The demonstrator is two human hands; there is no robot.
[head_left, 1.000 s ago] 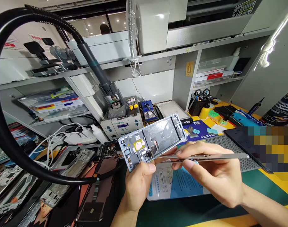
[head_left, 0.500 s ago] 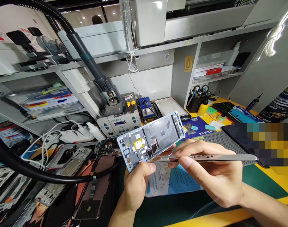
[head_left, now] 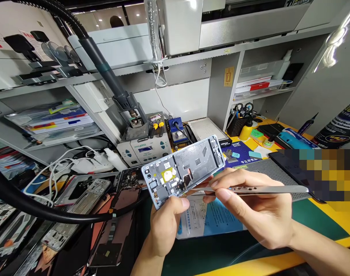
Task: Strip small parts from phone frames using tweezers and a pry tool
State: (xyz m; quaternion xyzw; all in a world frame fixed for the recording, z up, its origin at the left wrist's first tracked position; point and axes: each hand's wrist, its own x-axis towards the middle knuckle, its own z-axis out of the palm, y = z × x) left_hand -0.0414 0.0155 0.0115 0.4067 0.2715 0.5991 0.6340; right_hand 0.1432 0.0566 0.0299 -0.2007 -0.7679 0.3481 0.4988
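Observation:
An opened phone frame (head_left: 196,163), tilted toward me, shows its inner parts and a bare grey bay at its right half. My left hand (head_left: 166,224) is closed round its lower left edge, thumb on the near side. Between the thumb and fingers of my right hand (head_left: 255,211) are metal tweezers (head_left: 258,189), held nearly level. Their tips reach the phone's near edge by my left thumb; whether they pinch anything there I cannot make out. Below the phone lies a blue and white printed packet (head_left: 212,218) on the green mat (head_left: 316,222).
Several phone parts (head_left: 114,230) lie piled at the left, with a black hose (head_left: 62,216) arching over them. A hot-air station (head_left: 144,151) stands behind the phone. At the right are a perforated grey pad (head_left: 258,170), a dark phone screen (head_left: 287,168) and a yellow bottle (head_left: 246,131).
Almost nothing differs. My right hand and the tweezers have shifted very slightly left and up; the phone stays in my left hand.

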